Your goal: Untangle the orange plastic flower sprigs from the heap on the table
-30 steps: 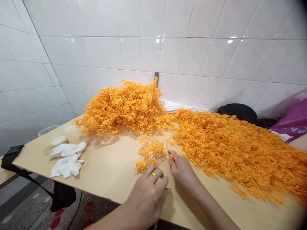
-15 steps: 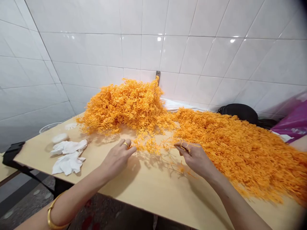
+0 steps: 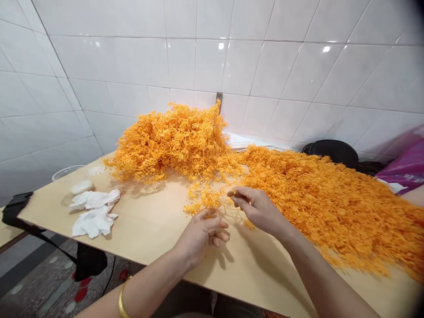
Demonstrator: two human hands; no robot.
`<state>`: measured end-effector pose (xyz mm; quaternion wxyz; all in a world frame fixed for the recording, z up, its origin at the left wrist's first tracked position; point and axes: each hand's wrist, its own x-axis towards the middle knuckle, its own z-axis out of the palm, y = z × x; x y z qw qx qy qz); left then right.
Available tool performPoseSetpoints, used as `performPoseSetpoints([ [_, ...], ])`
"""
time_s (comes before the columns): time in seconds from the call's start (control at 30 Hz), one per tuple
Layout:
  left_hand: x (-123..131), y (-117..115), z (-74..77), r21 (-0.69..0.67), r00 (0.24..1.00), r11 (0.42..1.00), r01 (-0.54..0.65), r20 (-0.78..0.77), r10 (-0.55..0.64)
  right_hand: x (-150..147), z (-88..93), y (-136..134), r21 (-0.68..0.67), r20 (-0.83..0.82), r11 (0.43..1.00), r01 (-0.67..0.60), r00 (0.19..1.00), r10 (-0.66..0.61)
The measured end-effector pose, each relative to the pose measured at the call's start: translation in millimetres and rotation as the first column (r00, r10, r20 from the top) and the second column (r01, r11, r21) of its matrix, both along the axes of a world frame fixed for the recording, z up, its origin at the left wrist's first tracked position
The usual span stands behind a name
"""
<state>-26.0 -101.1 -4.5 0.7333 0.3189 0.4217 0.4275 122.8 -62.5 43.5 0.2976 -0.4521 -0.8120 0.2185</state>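
Note:
Thin orange artificial foliage sprigs [image 3: 202, 198] lie at the middle of the table, between two larger masses of the same stuff. My right hand [image 3: 256, 207] pinches a thin orange stem at their right end. Just below the sprigs, my left hand [image 3: 202, 234] is turned partly palm up with its fingers apart and loosely curled, holding nothing that I can see. A tall heap of orange foliage [image 3: 172, 141] stands behind. To the right of my right hand spreads a wide, flatter pile of orange foliage [image 3: 331, 207].
Crumpled white tissues [image 3: 94, 214] and a round white object [image 3: 81, 187] lie on the left of the wooden table [image 3: 149, 234]. A black strap [image 3: 43, 236] hangs over its left edge. Behind the right pile are a black rounded case [image 3: 334, 152] and a purple bag [image 3: 406, 161]. White tiled wall backs everything.
My left hand has let go of the sprigs, moved right and down, and opened. Still pinching, my right hand has shifted a little left and up. The view has tilted slightly.

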Motion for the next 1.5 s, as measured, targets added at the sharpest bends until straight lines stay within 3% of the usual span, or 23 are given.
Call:
performPoseSetpoints([
  [0.07,4.8,8.6,4.3,-0.113,0.99,0.991,-0.073,0.115,0.086,-2.4,5.4,-0.8,-0.067,-0.059,0.997,-0.038,0.998,0.035],
  [0.17,10.4,19.0,9.2,-0.244,0.972,0.962,-0.12,0.168,0.163,-5.9,9.7,-5.6,-0.176,-0.151,0.972,-0.154,0.98,0.128],
  [0.27,12.4,27.4,8.6,-0.229,0.962,0.961,-0.156,0.184,0.2,-6.0,11.2,-9.7,-0.253,-0.197,0.934,-0.254,0.958,0.208],
  [0.33,10.2,30.5,6.7,-0.193,0.954,0.962,-0.193,0.191,0.23,-2.4,10.0,-7.7,-0.22,-0.178,0.955,-0.199,0.971,0.161],
  [0.47,-3.6,26.5,4.9,-0.141,0.963,0.971,-0.194,0.162,0.216,12.7,-1.0,9.1,-0.021,-0.089,0.994,0.111,0.99,-0.113],
  [0.53,-13.4,21.2,4.9,-0.1,0.982,0.984,-0.146,0.108,0.157,20.2,-10.3,19.0,0.058,-0.063,0.975,0.212,0.976,-0.209],
  [0.63,-29.4,14.3,5.3,-0.008,0.999,1.0,0.002,-0.035,-0.003,24.0,-24.0,28.4,0.122,-0.026,0.966,0.226,0.974,-0.225],
  [0.7,-39.6,12.4,6.2,0.073,0.971,0.992,0.102,-0.226,-0.083,20.7,-29.2,30.1,0.138,-0.009,0.972,0.188,0.982,-0.189],
  [0.77,-48.2,13.0,7.8,0.165,0.9,0.975,0.15,-0.431,-0.066,15.1,-28.9,29.5,0.129,-0.014,0.979,0.161,0.987,-0.161],
  [0.87,-56.7,17.2,10.0,0.248,0.859,0.962,0.116,-0.511,0.028,10.4,-19.3,28.4,-0.039,-0.12,0.995,0.091,0.988,-0.095],
  [0.97,-60.5,22.6,8.3,0.194,0.925,0.981,0.021,-0.376,0.055,15.4,-9.7,31.2,-0.321,-0.338,0.939,-0.121,0.941,0.006],
  [1.0,-61.2,24.4,6.8,0.173,0.943,0.985,-0.007,-0.326,0.064,18.3,-8.8,33.1,-0.376,-0.395,0.913,-0.159,0.919,-0.003],
  [1.07,-62.6,27.7,4.3,0.151,0.968,0.987,-0.062,-0.233,0.097,23.3,-12.1,36.9,-0.421,-0.416,0.902,-0.1,0.905,-0.094],
  [1.17,-65.7,31.8,5.5,0.083,0.973,0.984,-0.156,-0.156,0.167,22.4,-26.5,37.0,-0.285,-0.232,0.953,0.102,0.957,-0.172],
  [1.27,-71.5,34.6,12.6,0.002,0.972,0.977,-0.215,-0.094,0.214,14.3,-45.2,28.5,0.059,0.133,0.996,0.072,0.988,-0.079],
  [1.37,-76.2,35.6,18.0,-0.074,0.969,0.967,-0.245,-0.023,0.244,17.4,-61.9,23.7,0.305,0.455,0.952,-0.029,0.883,-0.119],
  [1.5,-64.5,32.5,15.9,-0.101,0.977,0.972,-0.211,0.015,0.214,47.3,-72.4,32.6,0.491,0.572,0.865,0.104,0.711,-0.41],
])
